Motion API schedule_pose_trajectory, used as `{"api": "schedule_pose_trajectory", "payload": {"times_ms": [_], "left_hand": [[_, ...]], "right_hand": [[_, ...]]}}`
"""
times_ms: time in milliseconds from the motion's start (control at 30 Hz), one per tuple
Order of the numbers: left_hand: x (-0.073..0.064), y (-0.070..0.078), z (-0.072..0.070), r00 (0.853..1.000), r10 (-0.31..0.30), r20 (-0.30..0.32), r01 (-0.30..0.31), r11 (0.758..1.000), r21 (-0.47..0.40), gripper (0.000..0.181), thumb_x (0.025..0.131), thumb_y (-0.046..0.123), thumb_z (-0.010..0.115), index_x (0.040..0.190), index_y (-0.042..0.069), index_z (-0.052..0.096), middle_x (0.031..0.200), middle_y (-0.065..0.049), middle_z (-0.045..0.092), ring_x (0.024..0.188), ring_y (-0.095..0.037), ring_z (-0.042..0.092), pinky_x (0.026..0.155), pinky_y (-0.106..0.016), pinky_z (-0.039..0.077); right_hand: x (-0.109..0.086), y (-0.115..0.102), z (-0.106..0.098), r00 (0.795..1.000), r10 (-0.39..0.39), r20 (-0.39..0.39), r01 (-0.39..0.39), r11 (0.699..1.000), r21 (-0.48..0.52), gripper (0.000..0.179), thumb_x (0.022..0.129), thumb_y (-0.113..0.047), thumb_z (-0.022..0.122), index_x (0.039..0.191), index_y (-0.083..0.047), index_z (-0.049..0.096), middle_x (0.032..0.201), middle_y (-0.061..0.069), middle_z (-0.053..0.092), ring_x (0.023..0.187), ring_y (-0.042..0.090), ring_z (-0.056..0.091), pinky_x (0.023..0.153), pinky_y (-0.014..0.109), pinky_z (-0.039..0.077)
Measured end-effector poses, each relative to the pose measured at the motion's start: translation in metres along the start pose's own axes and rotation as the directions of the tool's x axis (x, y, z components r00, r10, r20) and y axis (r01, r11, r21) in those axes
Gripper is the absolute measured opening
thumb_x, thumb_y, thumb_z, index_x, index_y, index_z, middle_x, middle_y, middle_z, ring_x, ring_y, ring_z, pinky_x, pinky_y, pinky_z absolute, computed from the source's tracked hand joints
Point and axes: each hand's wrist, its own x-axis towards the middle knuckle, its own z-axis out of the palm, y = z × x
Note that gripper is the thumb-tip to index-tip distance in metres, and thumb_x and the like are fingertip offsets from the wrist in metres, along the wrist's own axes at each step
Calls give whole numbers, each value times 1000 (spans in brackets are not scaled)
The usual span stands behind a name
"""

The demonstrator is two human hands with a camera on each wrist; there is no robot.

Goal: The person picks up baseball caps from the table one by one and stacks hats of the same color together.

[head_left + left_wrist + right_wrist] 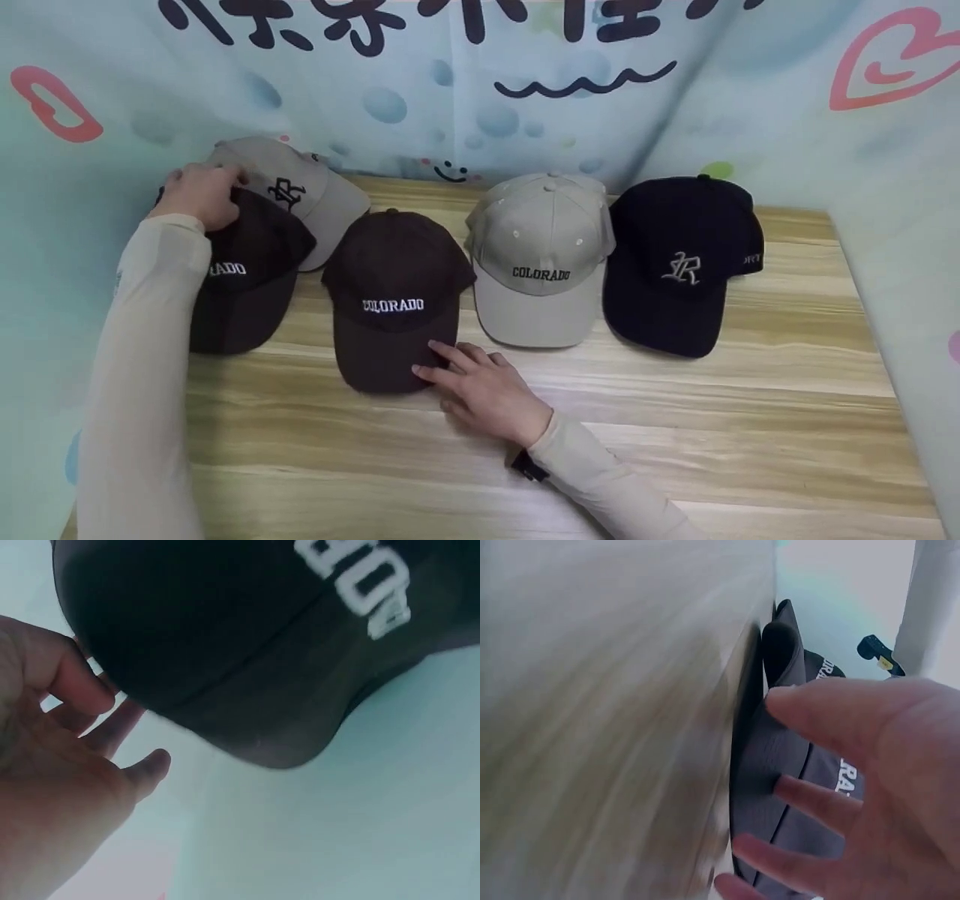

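At the left, my left hand (196,193) grips the back of a dark brown cap (262,307) by its crown, fingers bent over it. In the left wrist view some fingertips pass behind the edge of this dark cap (225,690). My right hand (491,390) lies low over the table, its fingers spread and fairly straight. Its fingertips touch the right side of the brim of a second dark brown cap (394,262), lettered COLORADO in white. The right wrist view shows that brim (761,765) close in front of the fingers.
A grey cap (330,199) with a black emblem stands behind the left dark cap. To the right are a light grey COLORADO cap (540,315) and a navy cap (660,315). Printed cloth (390,142) hangs around the wooden table (675,427).
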Motion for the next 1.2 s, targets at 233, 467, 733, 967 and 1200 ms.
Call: {"api": "schedule_pose_trajectory", "payload": {"times_ms": [233, 467, 733, 967, 1200], "left_hand": [[-11, -7, -7, 999, 1, 39, 0, 999, -32, 36, 88, -8, 41, 123, -14, 44, 116, -41, 37, 104, -56, 35, 87, -64, 33], [-26, -5, -25, 993, 112, 29, -112, 994, -23, 18, 81, -6, 42, 96, -12, 51, 91, -29, 46, 82, -41, 40, 71, -50, 35], [-36, 5, -44, 982, 189, 23, -188, 982, -33, 11, 75, -5, 44, 78, 2, 52, 65, -5, 45, 63, -24, 41, 57, -36, 34], [-54, 29, -55, 971, 185, 151, -184, 983, -22, 8, 79, -3, 45, 81, 2, 52, 68, -6, 44, 65, -23, 45, 57, -37, 36], [-69, 60, -67, 940, 288, 183, -295, 955, 11, 22, 79, -7, 45, 97, 2, 56, 76, -6, 48, 70, -22, 46, 62, -36, 37]], "right_hand": [[12, 1, 0, 999, 46, 10, -46, 999, -6, 58, 92, -31, 63, 146, -31, 42, 155, 4, 29, 127, 32, 43, 89, 51, 43], [15, 2, -1, 997, 58, 48, -60, 997, 40, 59, 92, -32, 63, 147, -31, 41, 157, 3, 26, 128, 31, 42, 92, 51, 42], [15, 15, -6, 999, -44, -28, 47, 993, 108, 54, 92, -27, 64, 143, -22, 47, 151, 9, 36, 132, 37, 37, 100, 54, 37], [12, 22, -11, 975, -140, -173, 158, 983, 95, 49, 91, -19, 65, 138, -13, 52, 140, 12, 47, 136, 34, 33, 109, 46, 27], [-4, 35, -22, 952, -154, -264, 187, 977, 103, 42, 90, -16, 65, 132, -9, 56, 131, 13, 53, 131, 36, 39, 110, 43, 27]]}}
